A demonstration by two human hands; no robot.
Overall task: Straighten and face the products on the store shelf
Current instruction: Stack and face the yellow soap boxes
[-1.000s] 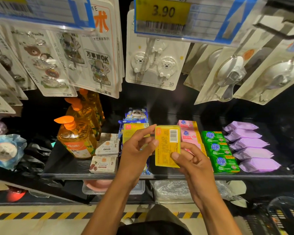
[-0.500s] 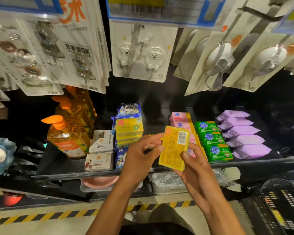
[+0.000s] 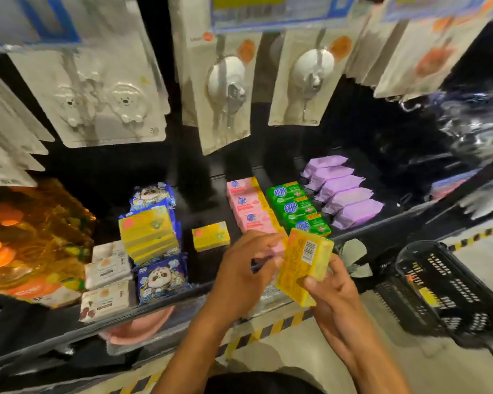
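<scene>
Gripped tilted yellow box (image 3: 305,263) in right hand (image 3: 333,297), pinched its left edge with left hand (image 3: 239,274), out before shelf lip (image 3: 165,308). Found bare room around lone bar (image 3: 210,236), between yellow stack (image 3: 148,234) and pink packs (image 3: 246,206).

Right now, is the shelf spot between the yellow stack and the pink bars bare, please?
No, a single yellow box lies there, between the yellow stack and the pink bars.

A bare lane of shelf (image 3: 204,268) runs between the stacked yellow bars (image 3: 148,237) and the pink soap row (image 3: 246,204), blocked midway by a lone yellow bar (image 3: 210,236). Hanging hook cards (image 3: 225,89) crowd the space above; a black basket (image 3: 450,291) stands on the floor at right.
</scene>
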